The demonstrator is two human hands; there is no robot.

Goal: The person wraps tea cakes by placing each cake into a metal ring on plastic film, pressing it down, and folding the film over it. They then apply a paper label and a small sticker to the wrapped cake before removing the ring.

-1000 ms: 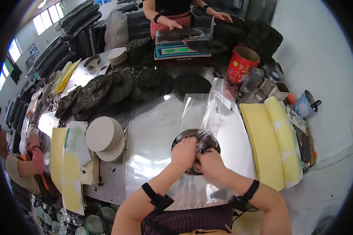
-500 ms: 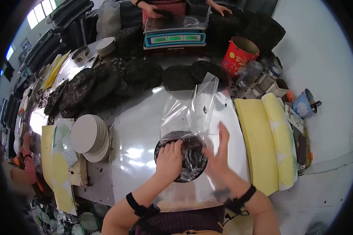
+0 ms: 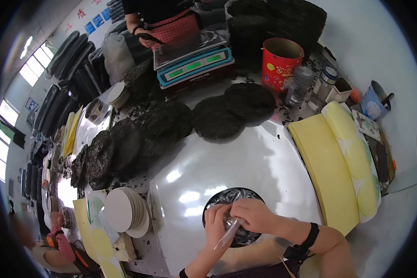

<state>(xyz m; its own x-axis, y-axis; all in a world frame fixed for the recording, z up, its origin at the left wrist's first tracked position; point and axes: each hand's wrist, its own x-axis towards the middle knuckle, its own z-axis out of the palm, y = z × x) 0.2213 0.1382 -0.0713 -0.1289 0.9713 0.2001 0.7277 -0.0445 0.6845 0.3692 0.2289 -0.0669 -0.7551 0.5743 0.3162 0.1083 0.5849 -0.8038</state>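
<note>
Low on the shiny white work surface (image 3: 190, 167) lies a black round disc-shaped item (image 3: 248, 238) covered in crinkled clear plastic. Above its middle, a bunched end of the clear plastic bag (image 3: 230, 228) stands up between my hands. My left hand (image 3: 216, 226) has its fingers closed on the plastic from the left side. From the right, my right hand (image 3: 255, 215) pinches the same gathered plastic. Beyond them, dark rough round cakes (image 3: 217, 118), looking like dried seaweed, overlap in a row; one cake (image 3: 250, 103) lies at the row's right end.
A stack of white discs (image 3: 119, 211) stands at left, yellow sheets (image 3: 320, 171) at right. Behind are a digital scale (image 3: 195, 69), a red bucket (image 3: 281, 65) and jars (image 3: 323, 85). A co-worker's hand (image 3: 147, 39) holds something dark beside the scale. Another person sits at left.
The bag's open end, spread out flat beyond the disc before, is now gathered over its middle. My right hand has come in onto the plastic beside my left. The view has shifted and tilted.
</note>
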